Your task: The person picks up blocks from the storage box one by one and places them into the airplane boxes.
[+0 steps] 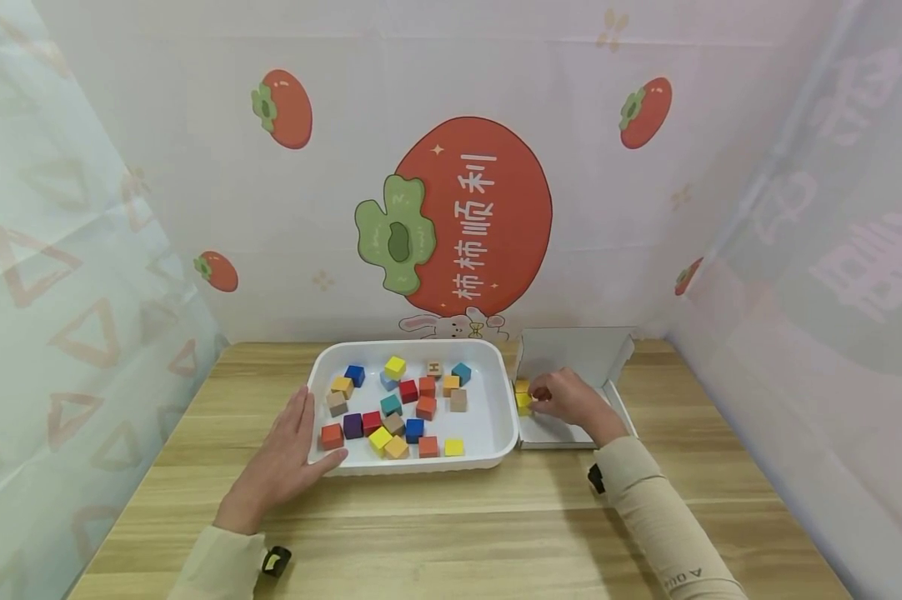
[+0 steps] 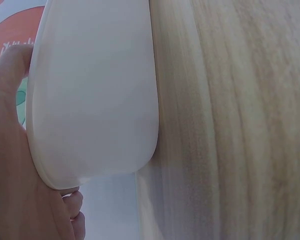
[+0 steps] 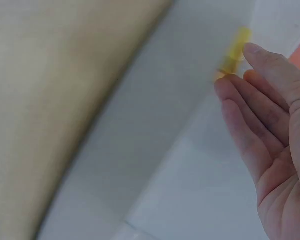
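My left hand (image 1: pixel 286 454) rests at the left end of a white plastic tray (image 1: pixel 507 442), its fingers lying straight along the outside and the thumb across the front corner. Many coloured wooden cubes (image 1: pixel 425 407) lie scattered in the tray: red, blue, yellow, orange, purple, teal and plain wood. The tray's pale outer wall (image 2: pixel 95 95) fills much of the left wrist view. My right hand (image 1: pixel 571 398) reaches into an open white box (image 1: pixel 556 437), its loosely bent fingertips right at a yellow cube (image 1: pixel 523 404). An orange-yellow cube (image 1: pixel 522 386) sits behind that one, along the box's left wall.
The box's raised lid (image 1: pixel 571 354) stands at its back, and the box is right beside the tray. Both stand on a wood-grain table (image 1: pixel 451 533). A printed cloth (image 1: pixel 466 83) hangs behind and along the sides.
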Tool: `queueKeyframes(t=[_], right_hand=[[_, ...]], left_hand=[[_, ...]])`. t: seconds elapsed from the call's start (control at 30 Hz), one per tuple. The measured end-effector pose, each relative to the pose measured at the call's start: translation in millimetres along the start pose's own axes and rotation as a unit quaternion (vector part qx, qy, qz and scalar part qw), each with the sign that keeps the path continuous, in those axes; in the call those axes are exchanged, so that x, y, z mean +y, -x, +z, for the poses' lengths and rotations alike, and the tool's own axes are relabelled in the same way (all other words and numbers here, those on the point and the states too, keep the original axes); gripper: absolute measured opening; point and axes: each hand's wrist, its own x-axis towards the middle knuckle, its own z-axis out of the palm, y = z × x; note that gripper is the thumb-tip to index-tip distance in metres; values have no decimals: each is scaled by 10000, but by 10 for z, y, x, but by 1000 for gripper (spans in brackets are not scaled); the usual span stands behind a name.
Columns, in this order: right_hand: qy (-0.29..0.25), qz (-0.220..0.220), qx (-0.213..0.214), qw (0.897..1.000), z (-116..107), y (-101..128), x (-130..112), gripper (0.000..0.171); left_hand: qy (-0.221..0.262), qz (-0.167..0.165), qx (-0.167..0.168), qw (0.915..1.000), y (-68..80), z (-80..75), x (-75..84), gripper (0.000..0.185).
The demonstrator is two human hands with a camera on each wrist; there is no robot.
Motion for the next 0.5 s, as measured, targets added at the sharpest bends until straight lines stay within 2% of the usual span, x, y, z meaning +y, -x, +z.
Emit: queueKeyframes(t=[0.27,0.37,0.5], right_hand=[[-88,-259,281,9992,-176,-58,-235,15],[-84,-328,240,9991,-234,-100,-355,18],[-65,-336,85,9994,-267,-154,-536,31]], left_hand=[[-10,-14,-17,10000,3,-3,-5,118],[-20,-2,-4,10000,3,-9,-4,118],[-23,20,-2,10000,3,-5,-3,118]])
